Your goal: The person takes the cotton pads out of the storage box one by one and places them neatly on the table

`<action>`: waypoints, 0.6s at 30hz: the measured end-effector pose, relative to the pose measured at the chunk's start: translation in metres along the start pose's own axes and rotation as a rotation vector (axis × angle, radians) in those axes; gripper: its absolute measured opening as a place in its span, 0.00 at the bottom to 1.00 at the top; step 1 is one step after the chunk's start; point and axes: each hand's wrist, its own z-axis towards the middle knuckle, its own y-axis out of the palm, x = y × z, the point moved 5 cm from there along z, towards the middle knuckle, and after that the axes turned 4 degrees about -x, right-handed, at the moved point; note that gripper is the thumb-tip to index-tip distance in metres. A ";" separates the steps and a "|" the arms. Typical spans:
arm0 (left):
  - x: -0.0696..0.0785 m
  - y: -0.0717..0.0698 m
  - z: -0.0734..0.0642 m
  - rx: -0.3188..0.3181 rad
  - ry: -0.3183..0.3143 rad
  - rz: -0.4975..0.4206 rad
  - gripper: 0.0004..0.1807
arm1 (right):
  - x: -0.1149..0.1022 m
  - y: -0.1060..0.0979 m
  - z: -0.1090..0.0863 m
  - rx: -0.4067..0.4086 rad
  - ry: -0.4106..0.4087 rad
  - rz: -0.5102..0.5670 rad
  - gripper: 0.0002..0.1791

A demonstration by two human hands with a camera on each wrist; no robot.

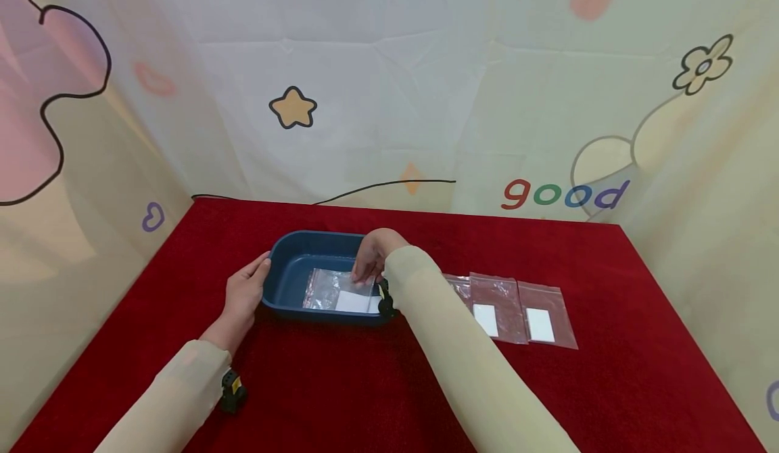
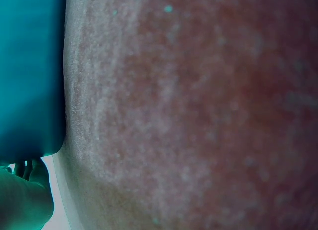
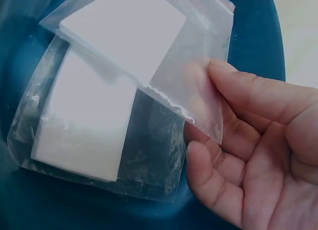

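A blue rectangular basin (image 1: 292, 267) stands on the red cloth. My left hand (image 1: 243, 294) grips its left end, thumb at the rim; in the left wrist view the hand (image 2: 25, 197) shows small beside the basin's blue wall (image 2: 30, 76). Inside the basin, my right hand (image 1: 374, 253) pinches the edge of a clear zip bag (image 3: 124, 34) holding a white card, between thumb and fingers. Under it lies another clear bag (image 3: 154, 145) with a white card, partly covered. The basin's right end is hidden behind the right wrist in the head view.
To the right of the basin lie more clear zip bags with white cards: one bag (image 1: 504, 292) in the middle, one bag (image 1: 543, 295) at the far right, and one bag (image 1: 458, 285) partly hidden by the right sleeve. A printed curtain (image 1: 377, 101) hangs behind the table.
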 end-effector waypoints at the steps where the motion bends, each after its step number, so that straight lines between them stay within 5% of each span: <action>1: 0.000 0.000 0.000 0.000 -0.001 0.001 0.27 | 0.000 0.000 0.000 0.005 0.001 0.000 0.06; 18: 0.001 0.001 -0.003 -0.010 0.005 -0.011 0.27 | -0.008 -0.003 -0.005 0.047 -0.017 0.057 0.05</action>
